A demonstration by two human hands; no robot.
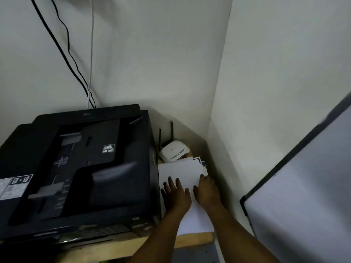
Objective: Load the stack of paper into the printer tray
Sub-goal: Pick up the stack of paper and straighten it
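Note:
A stack of white paper (180,170) lies flat on the wooden table, squeezed between the printer and the wall. The large black printer (79,168) fills the left half of the table, its top feeder area dark. My left hand (176,194) rests flat on the paper with fingers spread. My right hand (206,190) lies at the paper's right edge, fingers curled over that edge; whether it grips the sheets is unclear.
A white router (174,150) with two black antennas stands behind the paper in the corner. Cables (64,54) run down the wall behind the printer. The wooden table edge (193,239) shows in front. A white board with a dark frame (303,196) leans at the right.

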